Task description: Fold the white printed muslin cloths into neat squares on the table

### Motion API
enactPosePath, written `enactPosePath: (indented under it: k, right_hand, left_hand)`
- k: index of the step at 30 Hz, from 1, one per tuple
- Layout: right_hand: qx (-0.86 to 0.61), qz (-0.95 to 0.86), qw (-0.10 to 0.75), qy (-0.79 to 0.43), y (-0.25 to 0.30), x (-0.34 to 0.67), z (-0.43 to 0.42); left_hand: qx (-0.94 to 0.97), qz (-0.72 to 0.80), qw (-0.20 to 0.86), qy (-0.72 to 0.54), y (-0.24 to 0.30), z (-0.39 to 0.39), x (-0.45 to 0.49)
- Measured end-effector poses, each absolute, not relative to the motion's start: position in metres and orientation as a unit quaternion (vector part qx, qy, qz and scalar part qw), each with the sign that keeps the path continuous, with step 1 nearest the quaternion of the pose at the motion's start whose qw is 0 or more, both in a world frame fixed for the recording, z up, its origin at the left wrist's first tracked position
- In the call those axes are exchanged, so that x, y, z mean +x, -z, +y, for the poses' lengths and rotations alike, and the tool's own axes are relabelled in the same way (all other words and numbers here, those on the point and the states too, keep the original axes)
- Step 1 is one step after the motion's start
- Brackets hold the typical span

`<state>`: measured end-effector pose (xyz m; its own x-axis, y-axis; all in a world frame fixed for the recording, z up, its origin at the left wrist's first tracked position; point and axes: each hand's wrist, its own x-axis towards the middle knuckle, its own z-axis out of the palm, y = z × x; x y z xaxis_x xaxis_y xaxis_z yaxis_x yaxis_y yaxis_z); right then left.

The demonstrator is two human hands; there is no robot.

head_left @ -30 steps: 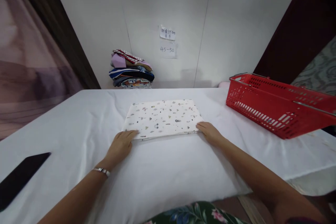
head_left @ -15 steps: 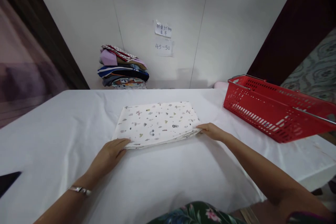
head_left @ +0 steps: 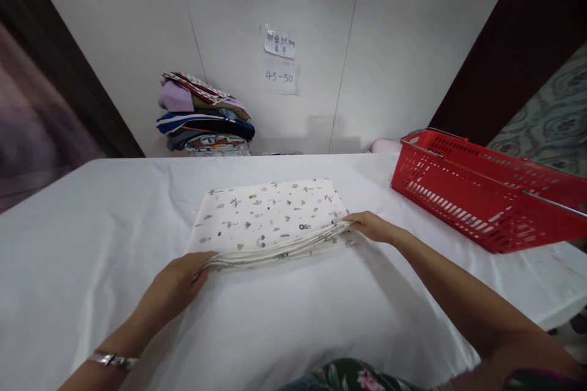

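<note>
A white cloth [head_left: 266, 214] printed with small grey, yellow and red motifs lies folded in layers on the table. Its near edge is raised off the tabletop, and several stacked layers show along it. At the near left corner my left hand [head_left: 186, 272] pinches these layers between thumb and fingers. My right hand [head_left: 369, 226] grips the same edge at the right corner. The far part of the cloth rests flat.
A white-covered table [head_left: 128, 214] spreads beneath. To the right stands a red plastic basket [head_left: 477, 189] with metal handles. A pile of folded fabrics [head_left: 206, 116] sits at the back left by the wall, below and left of paper signs [head_left: 280, 61].
The near edge of the cloth has been lifted and turned up, so its layers now show. My left hand has moved slightly left and nearer; my right hand has barely moved.
</note>
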<state>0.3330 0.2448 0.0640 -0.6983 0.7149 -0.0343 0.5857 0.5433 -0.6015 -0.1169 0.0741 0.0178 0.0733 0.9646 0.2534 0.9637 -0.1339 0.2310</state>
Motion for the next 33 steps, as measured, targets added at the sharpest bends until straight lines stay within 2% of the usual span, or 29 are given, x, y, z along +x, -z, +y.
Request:
enactPosePath:
  k: [6,11,16,18,20,24,26,27,29,33]
  right_hand:
    - [-0.364,-0.876,0.095,-0.301,-0.067,0.333,0.249]
    - [-0.404,-0.854,0.179,-0.274,-0.075,0.33,0.266]
    - [-0.432,-0.847,0.247,-0.19,-0.081,0.323,0.277]
    - [-0.435,-0.849,0.25,-0.168,-0.082,0.323,0.278]
    - [-0.428,-0.863,0.196,-0.186,-0.083,0.322,0.281]
    - [-0.389,-0.899,0.03,-0.199,-0.098,0.312,0.311]
    - [-0.379,-0.911,0.016,-0.159,-0.117,0.298,0.342]
    - [-0.383,-0.914,0.034,-0.131,-0.13,0.289,0.36]
    - [-0.426,-0.894,0.129,-0.051,-0.159,0.271,0.395]
    - [-0.498,-0.793,0.347,0.06,-0.202,0.24,0.434]
  left_hand:
    - [0.712,0.681,0.056,-0.161,-0.024,0.074,-0.122]
    - [0.647,0.733,0.128,-0.166,-0.042,0.09,-0.132]
    - [0.627,0.752,0.095,-0.18,-0.069,0.106,-0.135]
    - [0.635,0.748,0.073,-0.179,-0.077,0.108,-0.133]
    - [0.644,0.745,0.059,-0.166,-0.083,0.112,-0.131]
    - [0.67,0.734,0.044,-0.1,-0.1,0.144,-0.133]
    - [0.689,0.72,0.016,-0.077,-0.121,0.176,-0.138]
    - [0.679,0.73,-0.009,-0.075,-0.136,0.195,-0.14]
    - [0.648,0.754,-0.05,-0.091,-0.172,0.231,-0.145]
    - [0.597,0.755,-0.129,-0.238,-0.233,0.281,-0.144]
